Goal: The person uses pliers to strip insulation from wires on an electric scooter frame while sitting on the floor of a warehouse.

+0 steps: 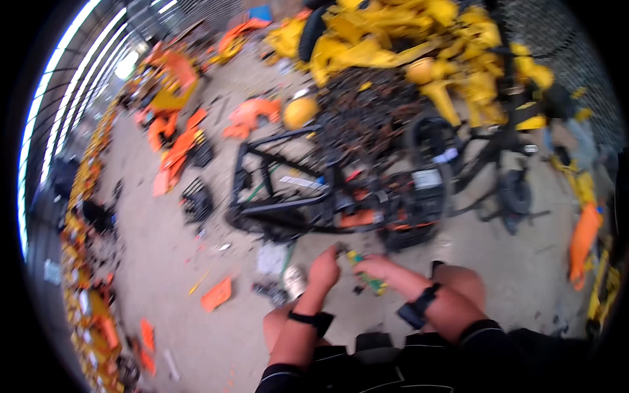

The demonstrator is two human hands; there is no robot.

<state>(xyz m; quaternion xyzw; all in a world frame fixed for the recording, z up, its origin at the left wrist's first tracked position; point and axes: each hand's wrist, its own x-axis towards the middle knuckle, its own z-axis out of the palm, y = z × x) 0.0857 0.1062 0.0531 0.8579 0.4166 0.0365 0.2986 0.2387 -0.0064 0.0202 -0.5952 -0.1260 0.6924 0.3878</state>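
In front of my knees, my left hand (323, 270) is closed, with a small dark bit (341, 248) at its fingertips that is too blurred to name. My right hand (375, 265) is close beside it, closed on a green-and-yellow piece (374, 284) that shows above and below the fingers; motion blur hides its kind. Just beyond both hands, a black metal frame (282, 208) lies on the floor. Attached to or resting against its right end is a black machine part with a pale label (427, 179). Neither hand touches the frame.
Behind the frame rise a heap of dark metal parts (367, 108) and a large pile of yellow plastic panels (386, 29). A yellow ball-like piece (301, 113), orange panels (175, 160) and black crates (196, 200) lie leftward. A black wheel (515, 193) lies right. An orange scrap (217, 294) lies near my left forearm.
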